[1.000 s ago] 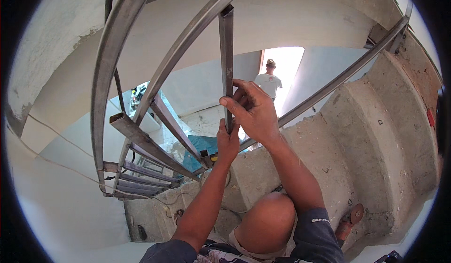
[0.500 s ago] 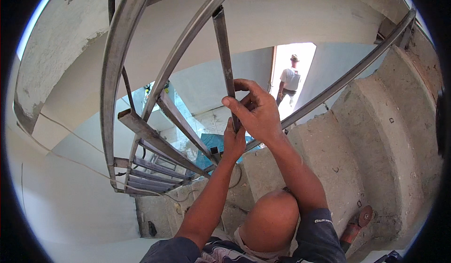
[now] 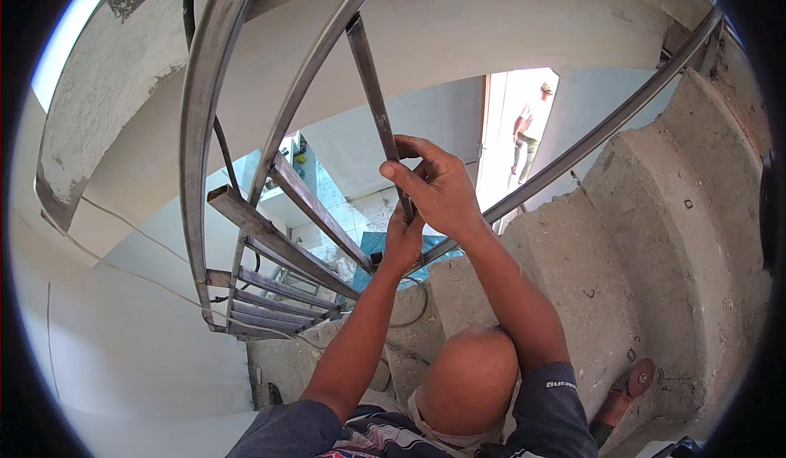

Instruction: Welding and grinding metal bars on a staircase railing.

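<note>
Both my hands are on a square steel tube, held nearly upright and leaning left at its top. My right hand has its thumb and fingers closed round the tube's lower part. Just below, my left hand grips it near the lower end, which the fingers partly hide. The tube's upper end meets, or stops very close to, the curved steel rail; I cannot tell if they touch. Lower down, a straight steel bar passes behind my right hand.
Rough concrete steps curve up on the right, with an angle grinder lying on one. More railing bars and a loose cable are at left. Below, a person stands in a bright doorway near a blue sheet.
The view has shifted slightly, and the tube's top now appears farther left, along with the rail. My hands keep their hold. The person in the doorway has moved right, partly behind its edge.
</note>
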The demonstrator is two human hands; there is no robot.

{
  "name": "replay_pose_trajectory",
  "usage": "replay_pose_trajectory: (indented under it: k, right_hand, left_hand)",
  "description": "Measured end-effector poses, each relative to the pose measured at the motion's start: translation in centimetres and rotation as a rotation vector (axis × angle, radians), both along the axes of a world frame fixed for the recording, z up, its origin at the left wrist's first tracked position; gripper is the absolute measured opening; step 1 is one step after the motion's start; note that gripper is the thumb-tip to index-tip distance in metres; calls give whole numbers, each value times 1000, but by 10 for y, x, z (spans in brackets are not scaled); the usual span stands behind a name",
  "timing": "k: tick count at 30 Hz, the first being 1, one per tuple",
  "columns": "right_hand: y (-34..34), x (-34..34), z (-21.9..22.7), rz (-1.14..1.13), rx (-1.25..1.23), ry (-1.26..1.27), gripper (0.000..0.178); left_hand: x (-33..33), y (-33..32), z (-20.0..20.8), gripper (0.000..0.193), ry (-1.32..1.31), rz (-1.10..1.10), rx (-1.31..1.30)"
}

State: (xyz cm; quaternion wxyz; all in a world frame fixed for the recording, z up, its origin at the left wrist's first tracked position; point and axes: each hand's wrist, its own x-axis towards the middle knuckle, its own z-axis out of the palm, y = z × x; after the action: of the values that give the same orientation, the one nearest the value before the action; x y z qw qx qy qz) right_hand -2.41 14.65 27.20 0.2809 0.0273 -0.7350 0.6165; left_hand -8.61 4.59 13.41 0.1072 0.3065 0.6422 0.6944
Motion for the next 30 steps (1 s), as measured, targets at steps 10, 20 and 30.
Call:
replay_pose_trajectory:
  k: [10,20,30]
  right_hand:
    - [2,5,-22,23,-42,-31,57]
    - [14,30,-39,-74,-91,-52,52]
    - [29,152,-46,-504,-203,-136,43]
  left_hand:
    - [0,-4,7,36,-64,-20,-68]
    - [-4,-9,5,39,-129,14,-163]
    - [46,32,66,27,78,20,-56]
